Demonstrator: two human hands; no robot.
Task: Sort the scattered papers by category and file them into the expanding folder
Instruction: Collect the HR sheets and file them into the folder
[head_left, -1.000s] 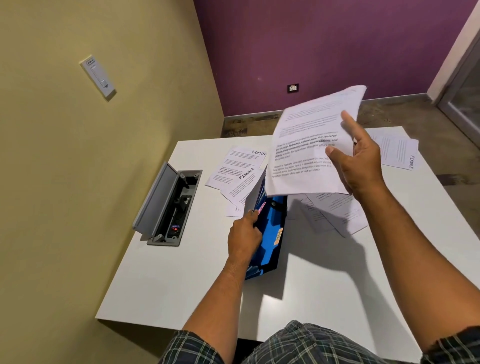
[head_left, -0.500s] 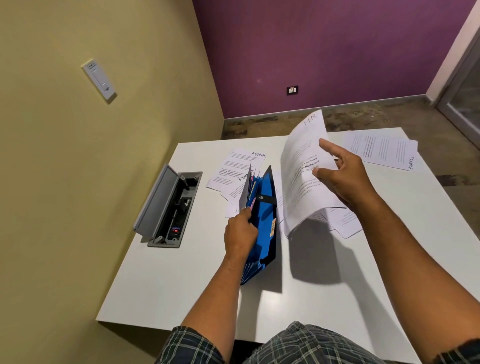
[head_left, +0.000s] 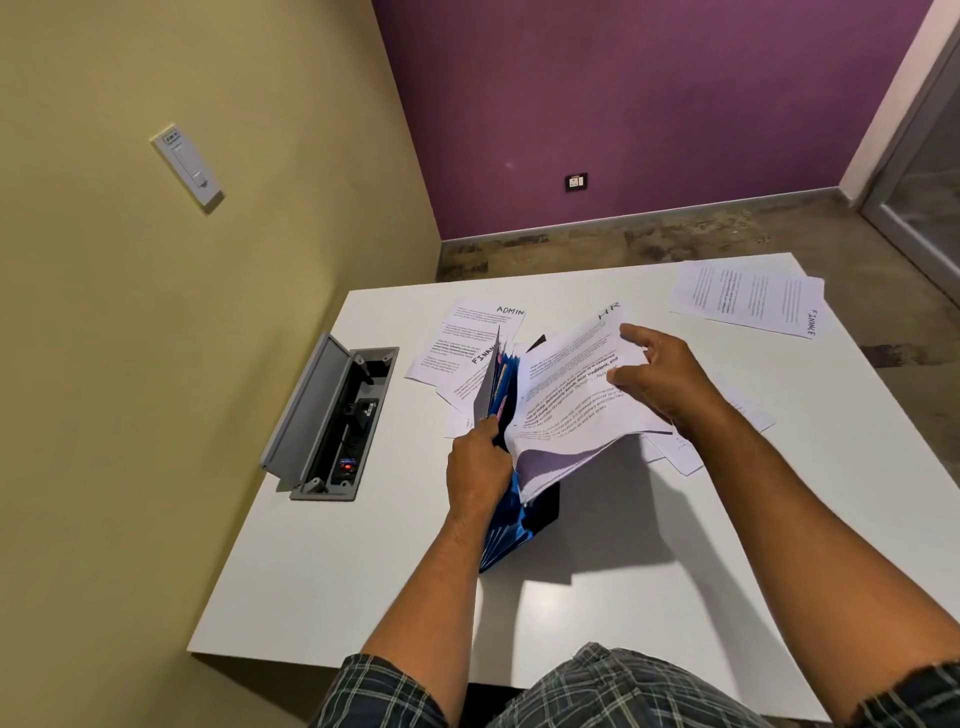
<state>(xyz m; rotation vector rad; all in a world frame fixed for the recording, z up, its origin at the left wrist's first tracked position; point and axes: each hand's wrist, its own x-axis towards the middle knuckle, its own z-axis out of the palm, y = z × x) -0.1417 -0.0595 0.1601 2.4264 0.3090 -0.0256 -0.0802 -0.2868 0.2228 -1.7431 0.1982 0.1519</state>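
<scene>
A blue expanding folder (head_left: 511, 525) stands upright on the white table (head_left: 649, 597), its pockets spread at the top. My left hand (head_left: 475, 470) grips its near flap and holds it apart. My right hand (head_left: 662, 379) pinches a thin stack of printed sheets marked HR (head_left: 566, 395), which lies tilted over the folder's right side and hides most of it. Sheets marked ADMIN (head_left: 488, 325) and FINANCE (head_left: 470, 376) lie behind the folder. More sheets (head_left: 675, 454) lie under my right forearm.
Another paper stack marked FINANCE (head_left: 748, 299) lies at the table's far right corner. A grey cable box (head_left: 332, 415) with its lid raised is set into the table at the left. Yellow wall runs close along the left.
My right hand has lowered the HR sheets from upright down onto the folder's right side. My left hand has stayed on the folder's flap.
</scene>
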